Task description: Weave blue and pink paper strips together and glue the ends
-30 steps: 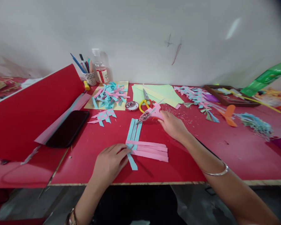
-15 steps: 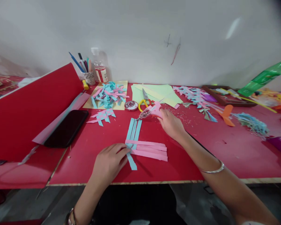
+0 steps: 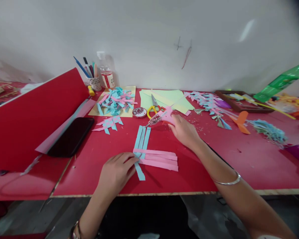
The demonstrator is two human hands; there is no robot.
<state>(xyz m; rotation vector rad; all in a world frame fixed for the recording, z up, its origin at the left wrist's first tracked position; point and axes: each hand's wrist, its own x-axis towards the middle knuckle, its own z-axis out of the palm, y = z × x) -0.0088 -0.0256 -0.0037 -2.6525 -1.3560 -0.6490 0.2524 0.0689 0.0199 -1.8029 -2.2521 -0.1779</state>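
Observation:
Blue paper strips (image 3: 142,138) lie crossed with pink paper strips (image 3: 159,159) on the red table (image 3: 214,156). My left hand (image 3: 118,172) rests on the left end of the weave, fingers curled and pressing the strips down. My right hand (image 3: 183,131) reaches to the far side of the strips and its fingers close on the handle of a pink glue gun (image 3: 161,117), whose nozzle points left toward the blue strips.
Yellow-handled scissors (image 3: 153,106) and a small round tin (image 3: 139,112) lie by green sheets (image 3: 166,99). A pile of cut strips (image 3: 117,99), a small woven piece (image 3: 109,123), a black phone (image 3: 71,136), a red board (image 3: 32,116), a pen cup (image 3: 94,81) and paper crafts (image 3: 214,106) surround.
My right hand with the glue gun has shifted slightly toward the far side of the table. My left hand stays on the strips.

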